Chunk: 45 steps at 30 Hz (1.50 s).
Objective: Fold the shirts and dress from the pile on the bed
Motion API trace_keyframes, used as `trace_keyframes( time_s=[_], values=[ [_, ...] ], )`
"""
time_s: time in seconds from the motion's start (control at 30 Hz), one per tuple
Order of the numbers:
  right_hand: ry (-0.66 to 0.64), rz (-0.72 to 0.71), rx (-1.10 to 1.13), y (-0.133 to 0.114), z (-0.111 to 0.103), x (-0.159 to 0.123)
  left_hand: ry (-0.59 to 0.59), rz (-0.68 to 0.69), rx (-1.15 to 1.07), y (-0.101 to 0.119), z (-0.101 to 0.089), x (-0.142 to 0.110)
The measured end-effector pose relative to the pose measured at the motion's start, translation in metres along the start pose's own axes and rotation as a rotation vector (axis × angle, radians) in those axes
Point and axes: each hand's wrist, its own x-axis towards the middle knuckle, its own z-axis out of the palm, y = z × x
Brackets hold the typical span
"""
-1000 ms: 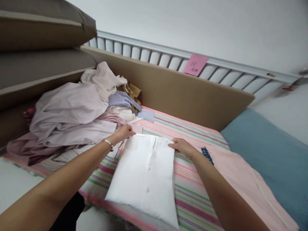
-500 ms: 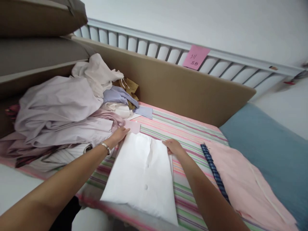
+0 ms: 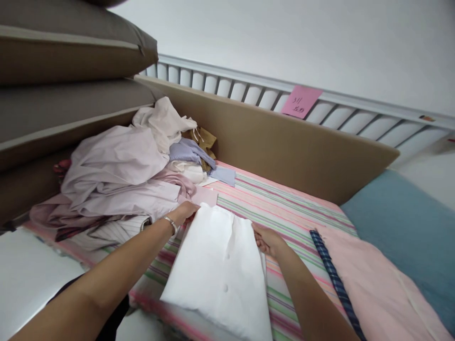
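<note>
"Where's the white garment (image 3: 216,270)?"
"Lower centre of the frame, over the striped sheet (image 3: 273,203)."
"Held how?"
"Left hand (image 3: 187,211) pinching its top left corner; right hand (image 3: 268,240) gripping its top right edge."

Handwritten "311" on the pink note (image 3: 302,101) on the rail (image 3: 231,74), characters beneath unclear

Location type: domestic room, apparently a home; exact room cannot be confirmed. Indicators: stacked cushions (image 3: 71,109), 10 o'clock; heaped garments (image 3: 121,156), 9 o'clock; striped bedding-like cloth (image 3: 280,208), 4 o'clock; radiator-like slatted unit (image 3: 266,97), 1 o'clock, against a plain white wall (image 3: 284,42).
</note>
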Motion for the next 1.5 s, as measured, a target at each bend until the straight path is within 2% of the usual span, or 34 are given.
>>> trace_keyframes(
  time_s=[0.07, 0.13, 0.27, 0.43, 0.57, 0.73, 0.9, 1.03, 1.17, 1.23, 1.3, 1.37, 1.4, 1.43, 1.5],
  values=[
    [0.018, -0.012, -0.031, 0.001, 0.002, 0.004, 0.011, -0.025, 0.02, 0.001, 0.004, 0.001],
    [0.044, -0.043, -0.066, 0.001, 0.003, 0.006, 0.039, 0.009, 0.033, 0.001, 0.007, 0.0],
    [0.132, -0.182, -0.141, 0.002, 0.003, 0.002, 0.159, 0.197, 0.085, 0.002, 0.006, -0.008],
    [0.311, -0.423, -0.249, 0.003, -0.005, -0.02, 0.301, 0.439, 0.186, 0.009, 0.002, -0.025],
    [0.492, -0.534, -0.331, 0.007, -0.005, -0.032, 0.369, 0.526, 0.29, 0.009, -0.001, -0.03],
    [0.683, -0.519, -0.538, 0.017, 0.0, -0.022, 0.398, 0.46, 0.484, 0.0, -0.002, -0.019],
    [0.647, -0.341, -0.828, 0.037, 0.01, 0.003, 0.317, 0.317, 0.784, -0.017, 0.015, -0.012],
    [0.631, -0.278, -0.884, 0.044, 0.014, 0.011, 0.295, 0.305, 0.812, -0.025, 0.023, -0.01],
    [0.637, -0.281, -0.855, 0.038, 0.003, 0.001, 0.293, 0.279, 0.781, -0.017, 0.011, -0.01],
    [0.669, -0.344, -0.82, 0.036, -0.001, -0.011, 0.315, 0.271, 0.765, -0.006, 0.005, -0.02],
    [0.701, -0.502, -0.79, 0.038, 0.001, -0.024, 0.347, 0.37, 0.753, 0.004, 0.01, -0.039],
    [0.669, -0.682, -0.798, 0.046, 0.012, -0.038, 0.313, 0.589, 0.739, 0.01, 0.028, -0.064],
    [0.633, -0.739, -0.824, 0.052, 0.02, -0.044, 0.256, 0.712, 0.732, 0.009, 0.04, -0.076],
    [0.592, -0.758, -0.864, 0.059, 0.03, -0.049, 0.195, 0.811, 0.731, 0.006, 0.052, -0.085],
    [0.547, -0.72, -0.948, 0.073, 0.048, -0.055, 0.115, 0.893, 0.761, -0.005, 0.073, -0.096]
  ],
)
